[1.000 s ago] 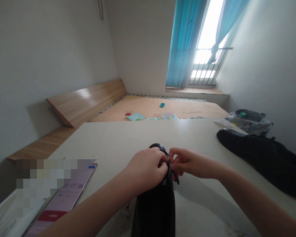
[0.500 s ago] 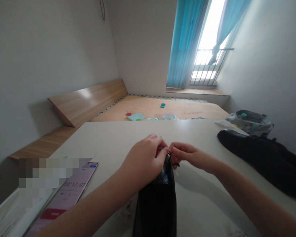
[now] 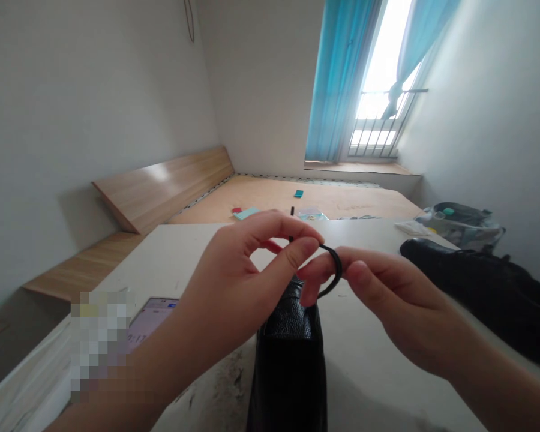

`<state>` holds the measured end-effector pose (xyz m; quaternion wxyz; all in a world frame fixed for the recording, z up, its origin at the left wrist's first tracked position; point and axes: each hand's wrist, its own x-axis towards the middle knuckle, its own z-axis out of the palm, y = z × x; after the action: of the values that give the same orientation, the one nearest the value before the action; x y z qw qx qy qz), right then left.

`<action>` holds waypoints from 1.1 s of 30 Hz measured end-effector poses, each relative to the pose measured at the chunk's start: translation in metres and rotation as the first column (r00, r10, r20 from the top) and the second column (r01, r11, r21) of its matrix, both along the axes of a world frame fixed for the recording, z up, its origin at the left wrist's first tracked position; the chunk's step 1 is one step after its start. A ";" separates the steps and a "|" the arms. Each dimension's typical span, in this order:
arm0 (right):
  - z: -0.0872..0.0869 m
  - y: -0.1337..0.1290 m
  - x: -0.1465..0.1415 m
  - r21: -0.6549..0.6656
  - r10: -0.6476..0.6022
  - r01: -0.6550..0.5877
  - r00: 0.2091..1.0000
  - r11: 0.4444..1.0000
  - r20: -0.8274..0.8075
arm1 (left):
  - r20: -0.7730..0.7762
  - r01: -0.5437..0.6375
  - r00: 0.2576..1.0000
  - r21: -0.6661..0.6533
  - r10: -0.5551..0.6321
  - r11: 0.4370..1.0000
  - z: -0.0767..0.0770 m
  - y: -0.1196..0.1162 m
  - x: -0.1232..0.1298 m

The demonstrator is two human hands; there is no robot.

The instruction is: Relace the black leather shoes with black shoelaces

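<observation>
A black leather shoe (image 3: 292, 366) stands on the white table in front of me, partly covered by my hands. Above its laced part, the thumb and fingertips of my left hand (image 3: 247, 282) pinch a thin black shoelace (image 3: 339, 264). One short end of the lace pokes up behind those fingers. From the pinch the lace curves in a loop over the fingers of my right hand (image 3: 387, 294), whose thumb lies close against the index finger. Where the lace meets the shoe is hidden behind the right fingers.
A second black shoe (image 3: 477, 288) lies at the right of the white table (image 3: 198, 252). Behind it are a white packet (image 3: 414, 228) and a clear bag (image 3: 468, 225). A phone (image 3: 150, 321) lies left, partly behind my left forearm. Beyond is a bed (image 3: 351, 201).
Both hands have risen from close against the shoe and come nearer to me. A loop of lace now shows between them. The left forearm covers more of the phone.
</observation>
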<state>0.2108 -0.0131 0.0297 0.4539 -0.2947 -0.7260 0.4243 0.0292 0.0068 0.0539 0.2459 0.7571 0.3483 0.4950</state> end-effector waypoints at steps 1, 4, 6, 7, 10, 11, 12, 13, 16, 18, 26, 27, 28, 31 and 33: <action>0.007 -0.001 -0.004 0.025 -0.028 0.028 1.000 0.999 0.004 | -0.006 -0.008 1.000 0.018 0.008 1.000 0.000 0.000 0.000; 0.022 0.005 -0.012 0.091 -0.120 0.119 0.993 0.989 0.010 | 0.014 -0.040 0.999 0.084 0.039 0.996 0.001 -0.001 -0.002; 0.027 0.011 -0.018 0.140 -0.158 0.151 0.987 0.979 0.041 | 0.036 -0.075 0.997 0.114 0.071 0.991 0.002 0.000 -0.004; 0.028 0.015 -0.020 0.167 -0.179 0.169 0.983 0.971 0.047 | 0.042 -0.093 0.995 0.125 0.088 0.988 0.002 0.000 -0.005; 0.026 0.022 -0.029 0.195 -0.226 0.225 0.974 0.954 -0.017 | 0.065 -0.119 0.992 0.140 0.110 0.983 -0.001 0.003 -0.006; 0.024 0.024 -0.031 0.182 -0.236 0.240 0.971 0.953 -0.045 | 0.089 -0.107 0.991 0.128 0.096 0.986 -0.003 0.004 -0.006; 0.022 0.026 -0.034 0.163 -0.247 0.255 0.966 0.953 -0.070 | 0.122 -0.087 0.990 0.109 0.073 0.990 -0.005 0.005 -0.005; 0.020 0.027 -0.035 0.145 -0.262 0.272 0.961 0.951 -0.088 | 0.155 -0.068 0.986 0.088 0.054 0.994 -0.006 0.006 -0.004; 0.013 0.028 -0.038 0.118 -0.302 0.316 0.945 0.941 -0.127 | 0.169 -0.075 0.984 0.066 0.062 0.995 -0.010 0.007 -0.001; 0.010 0.028 -0.039 0.098 -0.292 0.309 0.944 0.946 -0.156 | 0.133 -0.107 0.987 0.093 0.094 0.990 -0.011 0.006 0.001; 0.001 0.035 -0.038 -0.185 -0.108 0.077 0.980 0.980 -0.168 | -0.362 -0.125 0.928 -0.068 0.092 0.990 -0.006 0.030 -0.026; -0.001 0.037 -0.037 -0.182 -0.114 0.093 0.988 0.979 -0.106 | -0.611 -0.150 0.791 -0.155 0.025 0.977 -0.008 0.035 -0.033; -0.003 0.039 -0.036 -0.168 -0.120 0.113 0.992 0.979 -0.035 | -0.705 -0.191 0.709 -0.210 -0.013 0.959 -0.012 0.040 -0.039; -0.009 0.045 -0.035 -0.124 -0.140 0.160 0.978 0.979 0.158 | -0.850 -0.255 0.494 -0.342 -0.182 0.905 -0.024 0.047 -0.050; -0.013 0.047 -0.036 -0.117 -0.139 0.168 0.965 0.979 0.221 | -0.852 -0.225 0.431 -0.421 -0.298 0.879 -0.029 0.048 -0.049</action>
<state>0.1753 0.0340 0.0170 0.3845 -0.4236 -0.7149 0.4020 -0.0196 0.0546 0.0248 0.2103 0.8243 0.5173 -0.0936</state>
